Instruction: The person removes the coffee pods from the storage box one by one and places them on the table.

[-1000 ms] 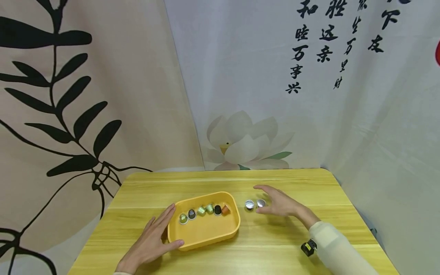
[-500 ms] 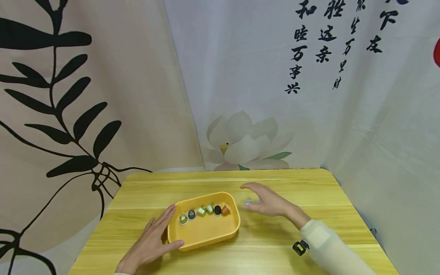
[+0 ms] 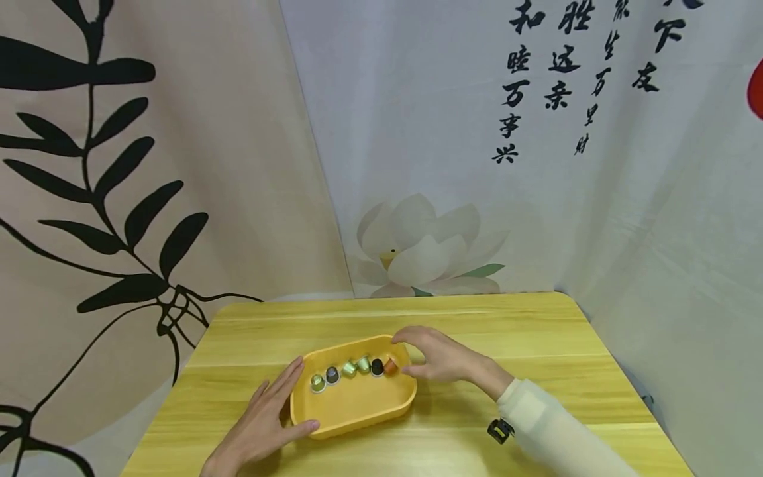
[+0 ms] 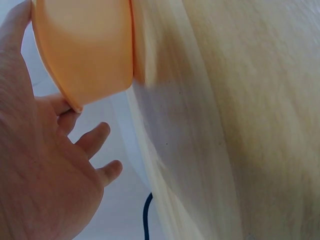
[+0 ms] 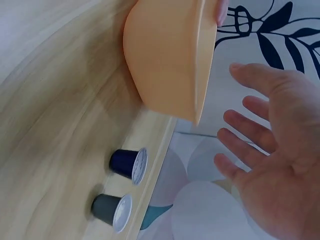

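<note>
Over one end of the yellow tray (image 3: 352,411) hung the right grip (image 3: 444,358), thumb and fingers well spread, nothing between them, and in the right wrist view we had a clear gap between it and the tray wall. Just off its thumb sat the orange capsule (image 3: 390,367), tipped over inside the tray, the black capsule (image 3: 377,368) right beside it and four green and dark capsules (image 3: 348,370) strung out toward the left grip (image 3: 262,419). That one had the other end covered: fingers straight at the rim, thumb on the near side, steadying rather than clenching, we judged. Out past the right grip's fingers, on the counter (image 3: 453,430), stood a navy capsule (image 5: 125,162) and a grey capsule (image 5: 105,207), silver lids up. The step in hand? We called it a reach for the orange capsule; contact we couldn't confirm. The next move called for lower fingertips and a light pinch, sparing that black neighbour, with the tray held steady.
</note>
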The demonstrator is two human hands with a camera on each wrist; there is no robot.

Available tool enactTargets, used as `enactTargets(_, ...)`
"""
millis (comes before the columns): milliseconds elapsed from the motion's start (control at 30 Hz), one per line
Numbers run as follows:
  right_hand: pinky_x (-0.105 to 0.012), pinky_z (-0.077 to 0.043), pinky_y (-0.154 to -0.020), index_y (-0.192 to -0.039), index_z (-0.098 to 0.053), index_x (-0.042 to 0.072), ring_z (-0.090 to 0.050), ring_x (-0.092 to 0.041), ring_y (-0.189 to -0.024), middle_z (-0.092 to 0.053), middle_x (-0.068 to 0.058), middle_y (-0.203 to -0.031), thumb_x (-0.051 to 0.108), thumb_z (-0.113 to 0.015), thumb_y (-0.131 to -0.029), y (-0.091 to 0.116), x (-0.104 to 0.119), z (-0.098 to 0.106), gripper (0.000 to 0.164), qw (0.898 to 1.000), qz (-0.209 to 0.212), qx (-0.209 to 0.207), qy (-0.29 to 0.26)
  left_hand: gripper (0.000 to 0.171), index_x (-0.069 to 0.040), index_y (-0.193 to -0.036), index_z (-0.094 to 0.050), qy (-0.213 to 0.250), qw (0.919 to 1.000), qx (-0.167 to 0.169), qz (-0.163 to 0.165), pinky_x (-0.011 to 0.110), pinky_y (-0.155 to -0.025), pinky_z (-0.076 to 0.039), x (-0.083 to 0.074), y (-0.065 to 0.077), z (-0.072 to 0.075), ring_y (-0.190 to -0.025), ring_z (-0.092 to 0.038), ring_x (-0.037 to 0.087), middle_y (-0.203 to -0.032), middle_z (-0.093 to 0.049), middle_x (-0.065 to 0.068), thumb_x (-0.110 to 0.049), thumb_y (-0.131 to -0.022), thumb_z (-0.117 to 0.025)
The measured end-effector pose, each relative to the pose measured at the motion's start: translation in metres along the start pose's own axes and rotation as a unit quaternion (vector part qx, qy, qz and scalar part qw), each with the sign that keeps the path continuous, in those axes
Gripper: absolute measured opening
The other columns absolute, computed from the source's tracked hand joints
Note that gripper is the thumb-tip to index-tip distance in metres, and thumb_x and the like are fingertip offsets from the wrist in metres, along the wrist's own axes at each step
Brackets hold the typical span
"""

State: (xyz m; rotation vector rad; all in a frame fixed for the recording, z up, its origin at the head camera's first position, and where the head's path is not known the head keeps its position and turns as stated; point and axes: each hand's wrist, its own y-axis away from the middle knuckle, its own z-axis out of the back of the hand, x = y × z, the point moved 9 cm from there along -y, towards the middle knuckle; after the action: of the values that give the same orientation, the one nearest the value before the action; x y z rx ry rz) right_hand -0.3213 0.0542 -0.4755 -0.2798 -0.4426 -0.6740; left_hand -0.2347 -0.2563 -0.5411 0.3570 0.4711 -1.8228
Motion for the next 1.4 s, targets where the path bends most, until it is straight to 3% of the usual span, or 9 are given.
enactTargets(400, -0.053, -0.057, -0.123, -0.142, -0.076, 0.006, -0.075, -0.026, -0.135, -0.08, -0.007, -0.143, 0.021, -0.09, -0.098, -0.021, 0.018, -0.016, 0.049, 0.995, 0.049, 0.01, 0.084, 0.115, -0.011, -0.179, -0.033, -0.011, 0.9999, -0.003, -0.004, 0.092, -0.123, -0.029, -0.001, -0.001, 0.001, -0.162, -0.05, 0.048, -0.189, -0.028, 0.008, -0.068, -0.094, -0.084)
enactTargets(667, -0.052, -0.051, -0.123, -0.135, -0.08, 0.01, -0.075, -0.02, -0.133, -0.083, -0.001, -0.137, 0.023, -0.091, -0.097, -0.036, 0.012, -0.032, 0.042, 0.992, 0.024, 0.037, 0.12, 0.115, -0.011, -0.179, -0.033, -0.016, 0.9998, -0.008, -0.008, 0.092, -0.122, -0.029, 0.0, -0.001, 0.004, -0.161, -0.051, 0.049, -0.189, -0.029, 0.009, -0.068, -0.093, -0.085)
enactTargets(867, -0.05, -0.052, -0.12, -0.125, -0.084, 0.012, -0.077, -0.012, -0.114, -0.086, 0.002, -0.119, 0.022, -0.091, -0.097, -0.042, 0.007, -0.042, 0.031, 0.991, 0.023, 0.048, 0.126, 0.116, -0.008, -0.178, -0.034, -0.015, 0.9999, -0.003, -0.007, 0.092, -0.123, -0.03, -0.002, 0.001, 0.001, -0.161, -0.05, 0.05, -0.189, -0.028, 0.01, -0.069, -0.093, -0.084)
enactTargets(967, -0.048, -0.053, -0.117, -0.12, -0.086, 0.013, -0.076, -0.008, -0.105, -0.086, 0.004, -0.113, 0.02, -0.09, -0.097, -0.043, 0.005, -0.046, 0.024, 0.991, 0.02, 0.051, 0.125, 0.115, -0.008, -0.178, -0.034, -0.01, 0.9999, -0.003, -0.005, 0.093, -0.122, -0.029, -0.002, 0.001, 0.0, -0.161, -0.051, 0.05, -0.188, -0.029, 0.01, -0.068, -0.093, -0.084)
enactTargets(1233, -0.049, -0.051, -0.12, -0.125, -0.086, 0.015, -0.075, -0.004, -0.107, -0.085, 0.006, -0.122, 0.019, -0.086, -0.1, -0.046, 0.004, -0.055, 0.026, 0.987, 0.011, 0.067, 0.144, 0.115, -0.011, -0.179, -0.032, -0.008, 1.0, -0.001, 0.004, 0.092, -0.123, -0.028, 0.0, 0.0, -0.001, -0.161, -0.051, 0.05, -0.189, -0.027, 0.007, -0.069, -0.094, -0.083)
enactTargets(1400, -0.043, -0.052, -0.109, -0.105, -0.084, 0.018, -0.058, -0.001, -0.082, -0.076, 0.01, -0.091, 0.016, -0.088, -0.097, -0.048, 0.005, -0.06, 0.01, 0.985, 0.015, 0.072, 0.154, 0.115, -0.012, -0.18, -0.031, -0.008, 1.0, 0.001, 0.005, 0.092, -0.124, -0.028, 0.0, 0.0, -0.001, -0.162, -0.05, 0.05, -0.189, -0.026, 0.007, -0.069, -0.094, -0.083)
